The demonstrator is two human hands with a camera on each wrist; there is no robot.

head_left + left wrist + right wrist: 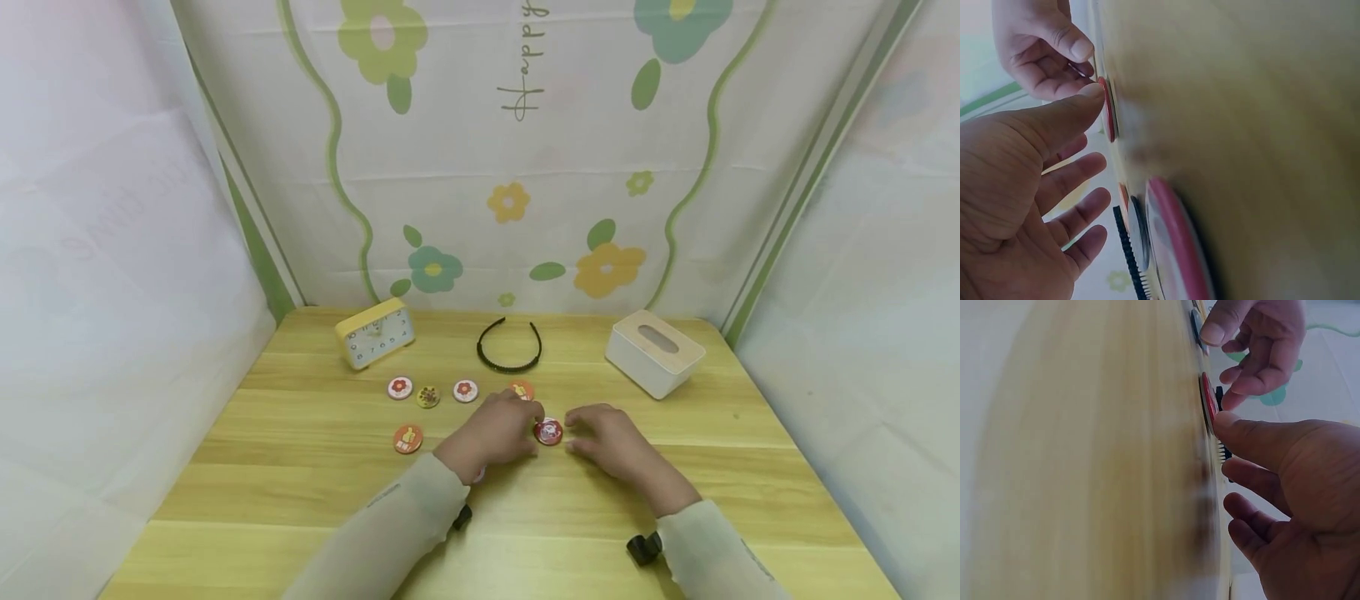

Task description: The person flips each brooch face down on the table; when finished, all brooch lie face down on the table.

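Observation:
A round red badge (549, 432) lies flat on the table between the two hands. My left hand (502, 429) is at its left side, fingertips close to the rim; whether they touch it I cannot tell. On the other side my right hand (611, 442) has its thumb and fingers spread loosely, a small gap from the badge in the head view. Both wrist views show the red badge (1109, 109) edge-on, with neither hand curled round it. Partly covered by the left hand are an orange badge (522, 388) behind it and a pinkish badge (480, 475) under the wrist.
Left of the hands lie two red-flower badges (400, 387) (465, 391), a yellow badge (428, 397) and an orange badge (407, 439). Farther back stand a yellow clock (377, 333), a black headband (510, 367) and a white tissue box (654, 354). Fabric walls surround the wooden table (750, 500).

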